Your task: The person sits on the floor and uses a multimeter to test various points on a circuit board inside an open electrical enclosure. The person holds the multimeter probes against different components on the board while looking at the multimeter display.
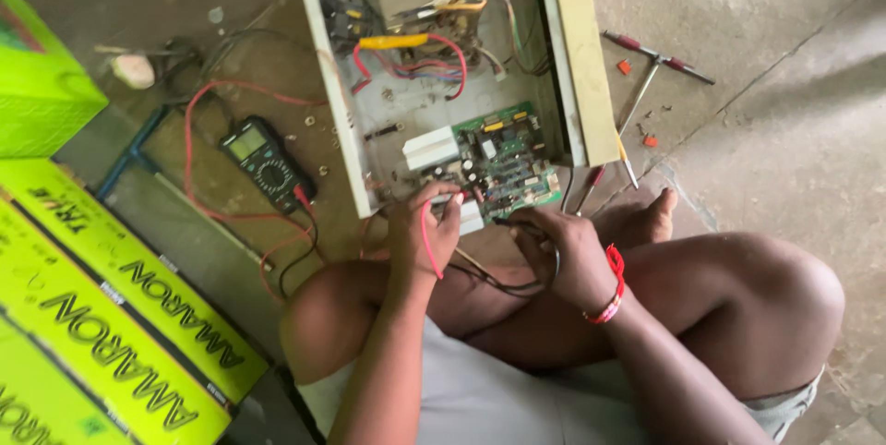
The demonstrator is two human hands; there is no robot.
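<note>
The grey concrete floor (794, 131) carries an open metal case (591, 57), a black multimeter (266, 163), red-handled screwdrivers (657, 57), and bright green boxes (111, 316) along the left edge.

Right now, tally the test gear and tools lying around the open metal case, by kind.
Multimeter: 1
Test leads, the red lead in the left hand and the black lead in the right hand: 2
Red-handled T-shaped wrench: 1
Screwdrivers by the case, yellow-handled and red-handled: 2
Total: 6
</note>
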